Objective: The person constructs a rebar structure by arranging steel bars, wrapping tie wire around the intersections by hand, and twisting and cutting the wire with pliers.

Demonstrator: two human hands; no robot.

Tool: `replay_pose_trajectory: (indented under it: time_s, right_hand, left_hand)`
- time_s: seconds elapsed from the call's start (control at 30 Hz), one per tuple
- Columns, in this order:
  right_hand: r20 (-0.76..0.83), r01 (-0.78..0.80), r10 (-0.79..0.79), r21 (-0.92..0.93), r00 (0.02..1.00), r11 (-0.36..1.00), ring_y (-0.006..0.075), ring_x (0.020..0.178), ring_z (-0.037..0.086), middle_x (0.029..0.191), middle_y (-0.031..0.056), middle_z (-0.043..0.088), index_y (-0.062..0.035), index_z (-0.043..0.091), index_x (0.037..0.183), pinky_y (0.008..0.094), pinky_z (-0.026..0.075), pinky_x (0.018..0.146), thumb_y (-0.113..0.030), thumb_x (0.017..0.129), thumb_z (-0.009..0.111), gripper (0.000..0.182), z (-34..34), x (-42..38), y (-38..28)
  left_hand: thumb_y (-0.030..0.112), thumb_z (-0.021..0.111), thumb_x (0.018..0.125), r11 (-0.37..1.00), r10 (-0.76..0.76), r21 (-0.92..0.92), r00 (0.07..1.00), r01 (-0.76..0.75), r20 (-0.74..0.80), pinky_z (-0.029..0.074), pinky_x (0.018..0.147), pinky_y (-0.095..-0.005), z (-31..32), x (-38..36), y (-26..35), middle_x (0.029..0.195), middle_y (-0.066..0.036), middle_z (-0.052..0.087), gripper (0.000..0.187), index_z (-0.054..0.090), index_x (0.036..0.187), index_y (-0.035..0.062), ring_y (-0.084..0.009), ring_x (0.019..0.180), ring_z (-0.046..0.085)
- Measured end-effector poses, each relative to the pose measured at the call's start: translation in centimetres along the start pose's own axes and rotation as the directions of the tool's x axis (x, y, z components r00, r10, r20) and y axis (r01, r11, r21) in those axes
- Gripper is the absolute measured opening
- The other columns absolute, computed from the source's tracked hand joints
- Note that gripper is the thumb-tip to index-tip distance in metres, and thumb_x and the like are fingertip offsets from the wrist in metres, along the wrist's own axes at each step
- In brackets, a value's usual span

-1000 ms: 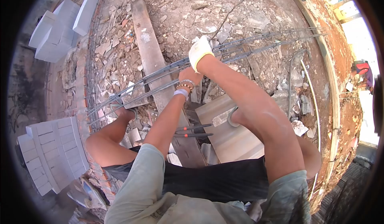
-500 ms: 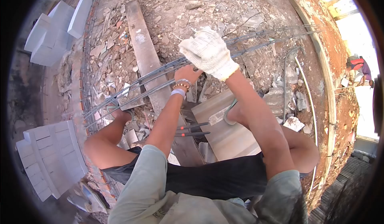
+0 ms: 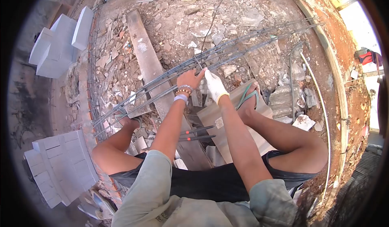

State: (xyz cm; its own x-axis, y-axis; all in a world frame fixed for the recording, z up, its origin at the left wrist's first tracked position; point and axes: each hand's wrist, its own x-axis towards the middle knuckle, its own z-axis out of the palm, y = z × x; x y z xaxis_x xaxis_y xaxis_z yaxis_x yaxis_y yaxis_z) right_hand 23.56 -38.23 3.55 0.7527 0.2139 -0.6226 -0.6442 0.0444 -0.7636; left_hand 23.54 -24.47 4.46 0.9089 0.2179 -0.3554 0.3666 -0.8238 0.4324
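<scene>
Long steel rods (image 3: pixel 158 80) run in a bundle across the scene. At their near side my bare left hand (image 3: pixel 189 80), with bracelets at the wrist, has its fingers bent in a pinch. My right hand (image 3: pixel 214 83), in a white knit glove, is closed close beside it, fingertips nearly touching the left ones. A thin dark wire (image 3: pixel 210 28) rises from between the fingertips and curves away over the rubble. Which hand grips the wire is hard to make out. Pliers-like tool handles (image 3: pixel 197 133) with orange marks lie below the hands.
A wooden plank (image 3: pixel 146 48) lies under the rods, with a tile-like board (image 3: pixel 231 117) under my right foot. Rubble surrounds them. White blocks (image 3: pixel 60 162) are stacked at the left. A wooden beam (image 3: pixel 334 73) and a pale pipe (image 3: pixel 320 105) are at the right.
My gloved right hand has come down and left, from above the rods to beside my left hand. The thin wire now stands more upright. My right foot shows more fully.
</scene>
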Motion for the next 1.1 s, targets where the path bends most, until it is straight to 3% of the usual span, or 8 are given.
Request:
replay_pose_trajectory:
  time_s: [0.1,0.23,0.33,0.57,0.67,0.77,0.97,1.1]
  right_hand:
    - [-0.002,0.05,-0.05,0.051,0.999,0.997,0.0183,0.102,0.06,0.114,0.0088,0.064,-0.0019,0.056,0.131,0.034,0.049,0.088,-0.055,0.097,0.052,0.063,0.1,1.6,1.2]
    - [-0.006,-0.043,0.046,0.22,0.999,0.975,0.0183,0.081,0.066,0.101,0.0042,0.066,-0.0119,0.063,0.115,0.0357,0.054,0.073,-0.056,0.096,0.054,0.049,0.3,1.2,1.2]
    - [-0.075,0.101,-0.085,0.241,0.993,0.965,0.0244,0.139,0.039,0.148,0.0156,0.046,0.0051,0.046,0.142,0.0342,0.029,0.113,-0.053,0.098,0.052,0.073,0.6,3.0,3.3]
    - [-0.167,0.364,-0.466,-0.42,0.869,0.831,0.0225,0.097,0.063,0.106,0.0106,0.069,-0.0001,0.066,0.111,0.0385,0.048,0.087,-0.041,0.103,0.048,0.045,0.2,3.0,2.9]
    - [-0.175,0.362,-0.539,-0.57,0.824,0.737,0.049,0.102,0.056,0.105,0.0305,0.063,0.0025,0.065,0.105,0.0517,0.045,0.089,-0.04,0.101,0.041,0.049,0.7,2.0,2.3]
    - [-0.196,0.322,-0.508,-0.573,0.839,0.753,0.0418,0.098,0.062,0.1,0.0242,0.068,0.0029,0.066,0.101,0.0483,0.047,0.086,-0.037,0.102,0.043,0.046,0.1,3.7,4.1]
    - [-0.095,0.004,0.009,0.137,0.995,0.991,0.0164,0.075,0.065,0.086,0.0024,0.068,-0.0093,0.065,0.095,0.0343,0.055,0.07,-0.029,0.102,0.052,0.025,-0.4,3.7,2.5]
    - [-0.066,-0.127,0.158,0.332,0.985,0.935,0.0169,0.071,0.064,0.082,0.0012,0.065,-0.0102,0.063,0.097,0.0351,0.056,0.066,-0.033,0.102,0.053,0.026,0.0,2.9,0.7]
  left_hand:
    - [0.081,0.034,0.085,1.0,0.012,-0.001,1.0,-0.012,-0.023,0.051,0.086,-0.0441,0.6,0.1,-0.1,0.103,-0.021,0.071,0.085,0.073,0.105,0.0078,-0.0359,0.099,0.067]
    - [0.081,0.034,0.085,1.0,0.0,0.006,1.0,0.0,-0.009,0.051,0.086,-0.0437,0.6,0.1,-0.1,0.103,-0.02,0.071,0.085,0.073,0.104,0.0074,-0.0362,0.1,0.067]
    - [0.081,0.034,0.085,1.0,-0.011,0.012,1.0,0.011,0.026,0.05,0.087,-0.0435,0.2,0.1,0.0,0.104,-0.02,0.071,0.085,0.072,0.107,0.0082,-0.0361,0.101,0.066]
    - [0.074,0.036,0.09,0.999,0.046,-0.003,0.996,-0.046,-0.078,0.052,0.08,-0.0479,1.0,0.1,-0.3,0.091,-0.024,0.071,0.077,0.072,0.103,0.0072,-0.0401,0.089,0.068]
    - [0.067,0.035,0.093,0.998,0.049,-0.031,0.992,-0.053,-0.121,0.052,0.08,-0.0493,1.3,0.1,-0.3,0.09,-0.025,0.07,0.07,0.071,0.104,0.0078,-0.0414,0.088,0.068]
    - [0.061,0.033,0.096,0.998,-0.002,-0.069,0.996,-0.004,-0.09,0.05,0.082,-0.0492,1.3,0.3,-0.3,0.096,-0.024,0.07,0.065,0.069,0.109,0.009,-0.0423,0.093,0.066]
    - [0.052,0.036,0.096,0.987,0.042,-0.147,0.986,-0.067,-0.164,0.05,0.082,-0.0514,2.2,0.7,-1.1,0.091,-0.023,0.07,0.049,0.064,0.108,0.0137,-0.0424,0.09,0.067]
    - [0.052,0.037,0.094,0.986,0.042,-0.155,0.993,-0.058,-0.108,0.05,0.082,-0.0516,2.0,0.6,-1.4,0.092,-0.023,0.07,0.046,0.064,0.109,0.0174,-0.0427,0.09,0.067]
